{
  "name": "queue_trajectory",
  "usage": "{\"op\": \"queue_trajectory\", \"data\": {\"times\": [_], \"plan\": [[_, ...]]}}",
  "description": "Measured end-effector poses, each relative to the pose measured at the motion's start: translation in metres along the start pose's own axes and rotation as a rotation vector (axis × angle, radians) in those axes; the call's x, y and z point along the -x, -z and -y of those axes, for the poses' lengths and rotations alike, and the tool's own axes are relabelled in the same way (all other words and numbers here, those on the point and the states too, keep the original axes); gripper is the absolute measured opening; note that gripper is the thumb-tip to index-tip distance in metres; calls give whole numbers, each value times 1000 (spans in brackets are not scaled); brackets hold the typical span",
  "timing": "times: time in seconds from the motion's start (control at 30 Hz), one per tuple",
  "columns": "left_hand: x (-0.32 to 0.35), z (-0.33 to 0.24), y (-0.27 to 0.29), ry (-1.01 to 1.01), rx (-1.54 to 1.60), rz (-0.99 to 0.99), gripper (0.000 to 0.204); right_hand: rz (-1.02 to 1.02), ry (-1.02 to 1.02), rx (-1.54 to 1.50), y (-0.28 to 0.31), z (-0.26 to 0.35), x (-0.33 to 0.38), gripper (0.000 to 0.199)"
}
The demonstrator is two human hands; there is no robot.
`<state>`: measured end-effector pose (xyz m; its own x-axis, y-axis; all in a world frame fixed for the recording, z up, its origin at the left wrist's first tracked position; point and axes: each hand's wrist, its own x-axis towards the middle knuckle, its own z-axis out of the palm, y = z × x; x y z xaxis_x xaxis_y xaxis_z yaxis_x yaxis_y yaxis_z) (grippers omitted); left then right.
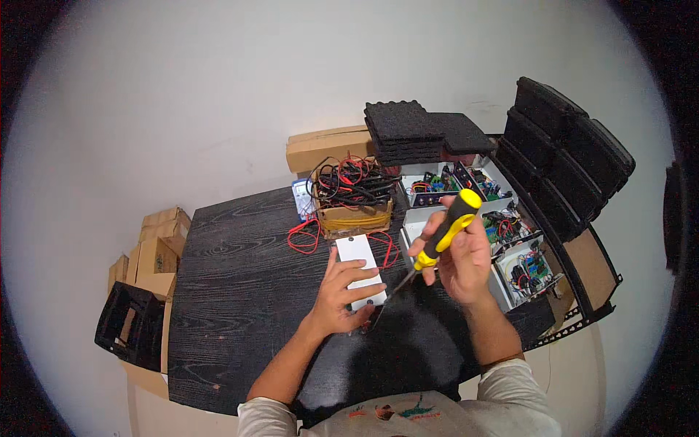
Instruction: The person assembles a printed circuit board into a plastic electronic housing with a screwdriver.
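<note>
My left hand (342, 295) lies over a white rectangular panel (354, 251), its fingers laid across the face and the thumb near the lower end. Dark round spots, which look like screws, show at the panel's two ends. In my right hand (466, 262) is a yellow and black screwdriver (445, 233), its handle pointing up and away to the right. The shaft slants down to the left, with its tip close to the lower right of the panel. Whether the tip touches anything I cannot tell. What lies under the panel is mostly hidden.
Behind the panel stands a cardboard box (357, 218) full of black and red cables, beside a multimeter (302, 197) with red leads. Open white cases (526, 280) with circuit boards line the right. Black foam sheets (404, 127) and black cases (575, 153) stand farther back on the dark table (233, 291).
</note>
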<state>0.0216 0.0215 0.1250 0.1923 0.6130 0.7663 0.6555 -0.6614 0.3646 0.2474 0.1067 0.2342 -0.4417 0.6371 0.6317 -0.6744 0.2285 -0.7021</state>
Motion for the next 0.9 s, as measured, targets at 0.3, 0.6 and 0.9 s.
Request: {"op": "queue_trajectory", "data": {"times": [0.3,0.6,0.9], "plan": [[3,2,-5,-11,-2,-25,33,149,3,38,-15,-14,-9,56],[5,4,-7,-13,-11,-28,38,172,2,21,-21,-13,-9,56],[4,3,-9,-16,43,-76,42,226,-79,-4,-25,-10,-10,58]]}}
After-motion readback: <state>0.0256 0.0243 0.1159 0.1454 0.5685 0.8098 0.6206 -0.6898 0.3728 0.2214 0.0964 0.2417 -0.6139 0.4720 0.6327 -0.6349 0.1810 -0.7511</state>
